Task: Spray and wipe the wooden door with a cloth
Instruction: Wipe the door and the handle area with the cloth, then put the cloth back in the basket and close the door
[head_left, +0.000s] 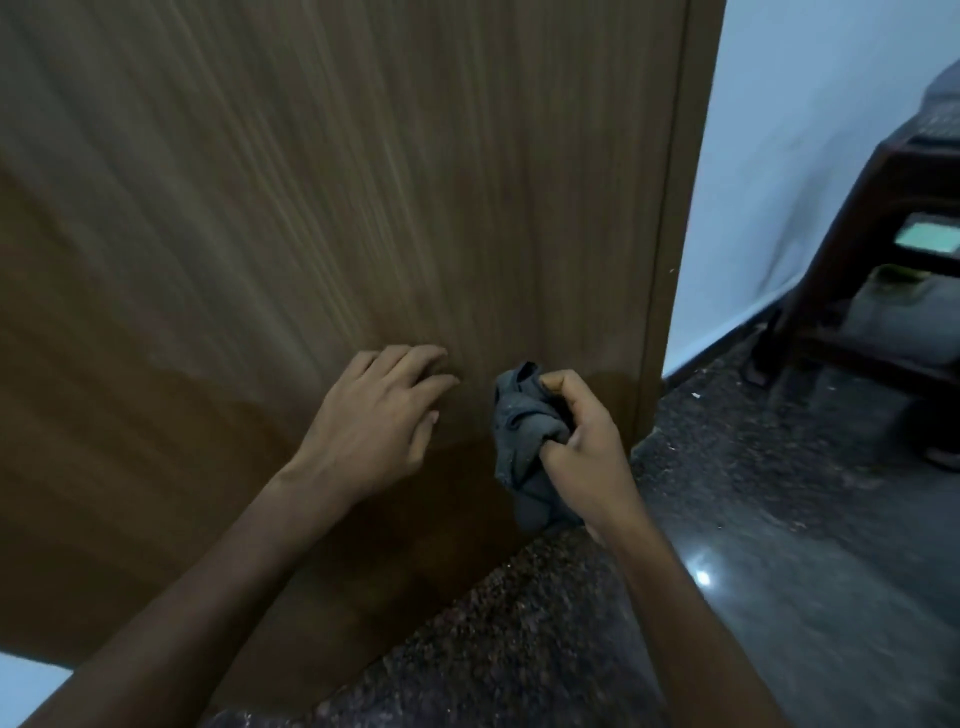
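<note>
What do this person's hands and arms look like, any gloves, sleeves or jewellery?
Both are bare. The left hand and right hand wear no gloves, and no rings, watch or bracelet show on fingers or wrists. Both forearms are uncovered as far as the picture's lower edge, so no sleeve is in view. The nails look short and unpainted.

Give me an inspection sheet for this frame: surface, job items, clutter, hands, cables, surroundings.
Surface: wooden door, low section in view; a darker band across the bottom, cause unclear.
Job's things: grey cloth, bunched, at the door near its right edge; no spray bottle seen.
Clutter: pale specks on the dark speckled floor.
Grippers: left hand open, fingers spread at the door; right hand closed on the cloth.
Cables: nothing seen.
Surroundings: pale wall right of the door; dark wooden furniture at far right.
</note>
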